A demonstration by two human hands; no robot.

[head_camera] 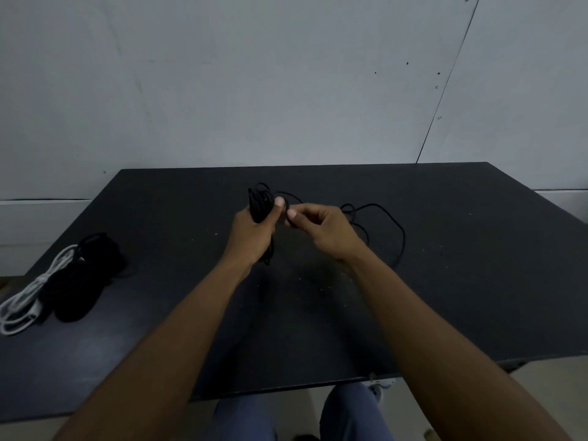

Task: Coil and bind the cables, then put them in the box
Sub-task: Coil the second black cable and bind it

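Note:
Above the middle of the black table [461,281], my left hand [254,230] grips a bundle of coiled black cable [259,202], thumb up along its side. Just to its right, my right hand [321,227] pinches a strand of the same cable between thumb and fingers. The loose tail of the cable [394,224] trails in loops on the table to the right of my hands. No box is in view.
At the table's left edge lie a white cable coil [22,303] and a dark pile of black cables [82,281] beside it. A grey wall stands behind the table. My legs show below the table's near edge.

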